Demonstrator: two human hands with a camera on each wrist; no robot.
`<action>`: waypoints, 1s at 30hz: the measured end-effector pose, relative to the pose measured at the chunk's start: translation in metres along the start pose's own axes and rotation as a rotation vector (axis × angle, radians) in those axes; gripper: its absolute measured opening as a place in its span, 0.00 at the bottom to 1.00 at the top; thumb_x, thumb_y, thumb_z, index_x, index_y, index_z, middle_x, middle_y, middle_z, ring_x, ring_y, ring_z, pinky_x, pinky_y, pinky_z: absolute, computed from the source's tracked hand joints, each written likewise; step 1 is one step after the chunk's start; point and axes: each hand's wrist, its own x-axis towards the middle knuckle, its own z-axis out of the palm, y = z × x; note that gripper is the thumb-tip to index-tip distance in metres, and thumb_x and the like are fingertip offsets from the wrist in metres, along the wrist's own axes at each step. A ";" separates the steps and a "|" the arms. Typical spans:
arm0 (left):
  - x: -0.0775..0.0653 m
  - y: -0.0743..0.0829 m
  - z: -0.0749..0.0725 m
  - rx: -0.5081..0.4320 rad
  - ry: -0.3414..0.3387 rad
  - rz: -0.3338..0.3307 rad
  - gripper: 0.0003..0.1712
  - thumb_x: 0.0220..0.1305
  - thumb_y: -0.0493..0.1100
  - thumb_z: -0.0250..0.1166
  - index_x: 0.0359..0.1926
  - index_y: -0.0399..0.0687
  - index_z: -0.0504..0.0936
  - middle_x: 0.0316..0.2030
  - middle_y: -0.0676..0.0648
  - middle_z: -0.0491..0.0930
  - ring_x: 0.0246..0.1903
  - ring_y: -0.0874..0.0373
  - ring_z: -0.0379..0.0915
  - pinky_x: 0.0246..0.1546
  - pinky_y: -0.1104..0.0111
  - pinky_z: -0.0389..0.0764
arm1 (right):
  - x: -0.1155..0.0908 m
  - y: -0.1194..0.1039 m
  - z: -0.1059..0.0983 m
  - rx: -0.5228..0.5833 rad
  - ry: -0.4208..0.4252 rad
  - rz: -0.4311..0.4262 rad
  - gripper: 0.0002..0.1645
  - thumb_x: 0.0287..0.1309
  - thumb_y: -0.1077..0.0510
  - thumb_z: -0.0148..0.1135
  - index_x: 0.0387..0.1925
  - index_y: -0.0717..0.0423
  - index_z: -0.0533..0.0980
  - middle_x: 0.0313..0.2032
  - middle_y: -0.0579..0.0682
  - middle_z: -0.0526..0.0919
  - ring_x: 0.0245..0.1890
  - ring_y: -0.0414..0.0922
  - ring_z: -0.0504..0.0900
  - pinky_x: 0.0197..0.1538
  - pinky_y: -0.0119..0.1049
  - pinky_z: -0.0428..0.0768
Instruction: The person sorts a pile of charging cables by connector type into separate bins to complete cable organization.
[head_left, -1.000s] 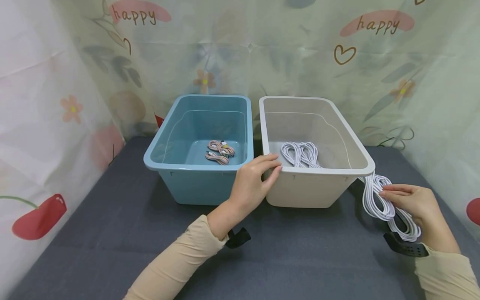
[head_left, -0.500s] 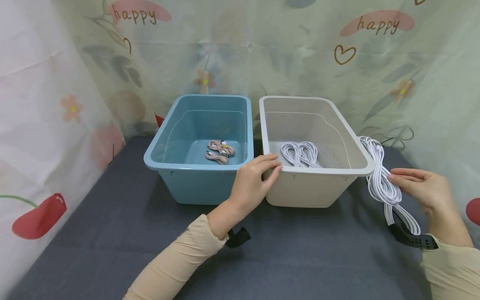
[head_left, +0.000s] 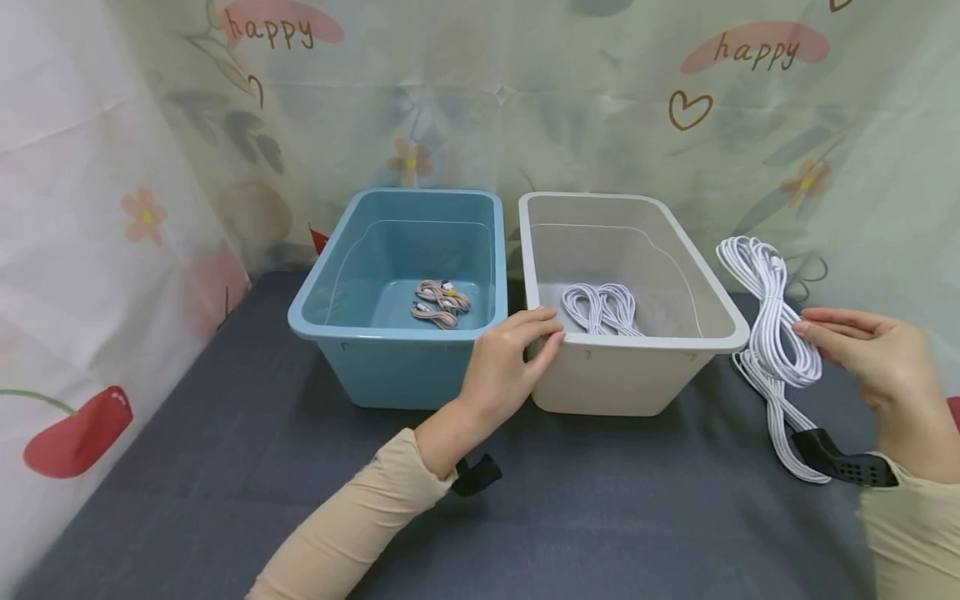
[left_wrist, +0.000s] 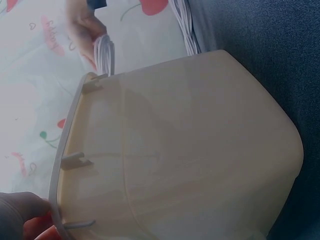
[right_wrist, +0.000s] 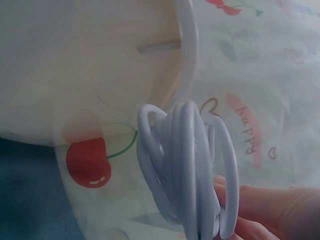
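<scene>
My left hand pinches the front-left rim of the beige plastic tub; in the left wrist view its fingers lie at that rim. A coiled bundle of white cable is between the thumb and fingers of my right hand, held up to the right of the tub. Up close, the right wrist view shows its loops. Another white cable bundle lies below it on the table, partly covered by the wrist strap. Inside the beige tub rests a further white cable bundle.
A blue tub stands just left of the beige one, with small brownish-pink cable bundles in it. Dark cloth covers the table. Printed curtains hang behind and at both sides.
My right hand has risen and moved right, lifting its white cable bundle away from the one lying below. The left hand has stayed at the beige tub's rim.
</scene>
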 end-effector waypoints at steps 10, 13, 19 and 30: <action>0.000 0.000 0.000 0.002 0.002 -0.002 0.12 0.61 0.40 0.63 0.44 0.41 0.85 0.49 0.45 0.83 0.53 0.55 0.78 0.52 0.67 0.79 | -0.008 -0.011 -0.008 0.057 0.008 -0.027 0.08 0.50 0.52 0.69 0.24 0.30 0.82 0.19 0.27 0.83 0.16 0.27 0.74 0.17 0.47 0.41; 0.000 0.000 0.000 0.004 0.003 0.001 0.12 0.61 0.40 0.63 0.44 0.41 0.85 0.49 0.45 0.83 0.53 0.55 0.78 0.52 0.67 0.79 | -0.006 -0.017 -0.009 0.138 0.000 -0.031 0.10 0.50 0.56 0.69 0.24 0.33 0.83 0.19 0.28 0.83 0.17 0.26 0.77 0.16 0.45 0.40; 0.000 0.000 0.000 0.005 0.004 0.002 0.12 0.61 0.40 0.63 0.43 0.40 0.85 0.49 0.45 0.83 0.52 0.55 0.78 0.52 0.67 0.79 | -0.005 -0.032 -0.005 0.255 -0.009 -0.063 0.13 0.49 0.62 0.69 0.23 0.37 0.83 0.19 0.32 0.84 0.20 0.28 0.81 0.17 0.20 0.70; 0.000 0.001 0.000 0.006 0.003 -0.005 0.11 0.61 0.39 0.63 0.43 0.41 0.85 0.49 0.45 0.83 0.53 0.55 0.78 0.52 0.67 0.79 | -0.004 -0.056 0.004 0.228 -0.004 -0.122 0.10 0.47 0.62 0.70 0.24 0.40 0.85 0.19 0.34 0.85 0.19 0.28 0.80 0.14 0.20 0.68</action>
